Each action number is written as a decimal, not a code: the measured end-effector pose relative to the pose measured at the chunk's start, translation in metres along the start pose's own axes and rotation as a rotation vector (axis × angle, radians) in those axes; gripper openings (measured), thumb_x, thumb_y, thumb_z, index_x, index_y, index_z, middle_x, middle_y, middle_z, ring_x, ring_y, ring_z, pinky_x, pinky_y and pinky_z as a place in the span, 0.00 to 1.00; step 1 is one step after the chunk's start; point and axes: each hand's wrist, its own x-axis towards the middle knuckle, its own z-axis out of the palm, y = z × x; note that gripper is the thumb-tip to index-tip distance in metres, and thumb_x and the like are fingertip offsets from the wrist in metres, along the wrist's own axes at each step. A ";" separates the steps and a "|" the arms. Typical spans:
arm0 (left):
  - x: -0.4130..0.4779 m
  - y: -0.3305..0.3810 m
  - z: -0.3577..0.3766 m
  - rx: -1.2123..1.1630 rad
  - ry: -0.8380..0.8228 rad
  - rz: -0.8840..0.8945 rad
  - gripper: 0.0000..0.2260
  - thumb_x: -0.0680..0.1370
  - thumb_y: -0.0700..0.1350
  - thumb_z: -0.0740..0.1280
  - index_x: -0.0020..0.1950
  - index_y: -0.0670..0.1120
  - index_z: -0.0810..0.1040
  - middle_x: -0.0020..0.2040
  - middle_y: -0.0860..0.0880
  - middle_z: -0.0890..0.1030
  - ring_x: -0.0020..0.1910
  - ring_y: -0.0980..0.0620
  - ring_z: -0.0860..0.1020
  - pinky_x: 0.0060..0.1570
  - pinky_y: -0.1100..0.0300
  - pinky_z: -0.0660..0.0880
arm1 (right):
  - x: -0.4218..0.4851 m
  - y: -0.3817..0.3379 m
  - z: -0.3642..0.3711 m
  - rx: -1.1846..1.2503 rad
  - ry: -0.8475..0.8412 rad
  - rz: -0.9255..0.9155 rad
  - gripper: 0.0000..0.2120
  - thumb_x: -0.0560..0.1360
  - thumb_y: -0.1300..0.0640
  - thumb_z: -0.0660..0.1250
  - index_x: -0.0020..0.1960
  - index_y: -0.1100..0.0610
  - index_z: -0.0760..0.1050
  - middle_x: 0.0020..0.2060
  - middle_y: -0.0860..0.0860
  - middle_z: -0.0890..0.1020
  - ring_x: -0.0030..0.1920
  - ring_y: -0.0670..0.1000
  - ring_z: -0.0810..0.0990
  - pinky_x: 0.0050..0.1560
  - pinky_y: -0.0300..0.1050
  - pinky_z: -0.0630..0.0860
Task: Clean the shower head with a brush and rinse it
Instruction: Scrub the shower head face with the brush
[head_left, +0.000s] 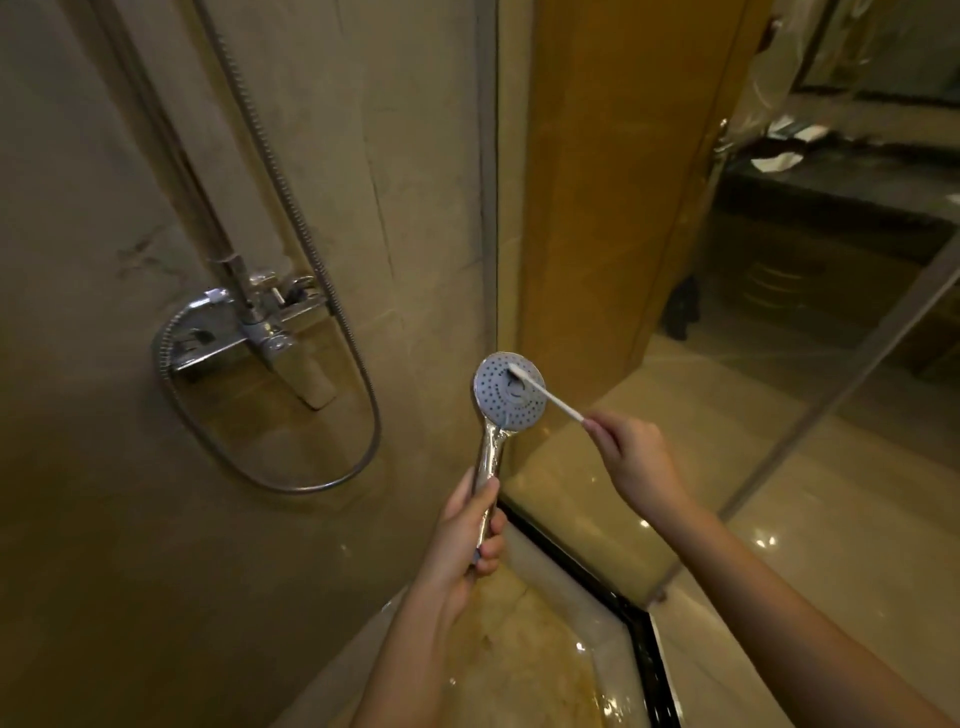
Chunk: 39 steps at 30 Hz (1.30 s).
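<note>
The chrome shower head (496, 402) stands upright in the middle of the view, its round grey spray face turned toward me. My left hand (467, 535) is wrapped around its shiny handle from below. A thin white brush (550, 397) lies slantwise across the face, with its bristle end touching the upper part of the disc. My right hand (631, 457) pinches the lower end of the brush between fingertips, to the right of the shower head.
A metal hose (291, 208) loops from the wall mixer valve (244, 327) on the left tiled wall. A glass shower partition (488, 208) stands just behind the shower head. Wet floor and a black door sill (597, 571) lie below. A dark vanity counter (831, 176) is far right.
</note>
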 end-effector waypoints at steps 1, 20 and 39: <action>0.002 -0.001 0.005 0.010 0.002 -0.002 0.09 0.79 0.46 0.61 0.55 0.58 0.75 0.27 0.52 0.68 0.18 0.61 0.61 0.16 0.71 0.54 | 0.003 0.003 -0.004 0.025 0.019 0.007 0.14 0.79 0.46 0.58 0.58 0.47 0.79 0.40 0.46 0.83 0.41 0.49 0.80 0.42 0.51 0.78; 0.009 0.005 0.025 0.048 0.007 0.008 0.15 0.79 0.45 0.61 0.65 0.59 0.71 0.26 0.51 0.66 0.18 0.60 0.61 0.15 0.71 0.55 | 0.001 0.011 -0.022 -0.165 -0.081 -0.064 0.14 0.80 0.46 0.57 0.62 0.42 0.76 0.33 0.40 0.78 0.31 0.41 0.75 0.30 0.34 0.67; -0.010 0.009 0.016 -0.063 -0.013 -0.012 0.16 0.79 0.45 0.61 0.66 0.54 0.70 0.25 0.52 0.66 0.17 0.61 0.60 0.15 0.72 0.54 | -0.004 -0.010 -0.027 -0.018 0.067 -0.034 0.12 0.79 0.48 0.62 0.59 0.45 0.80 0.31 0.41 0.80 0.32 0.43 0.76 0.34 0.47 0.78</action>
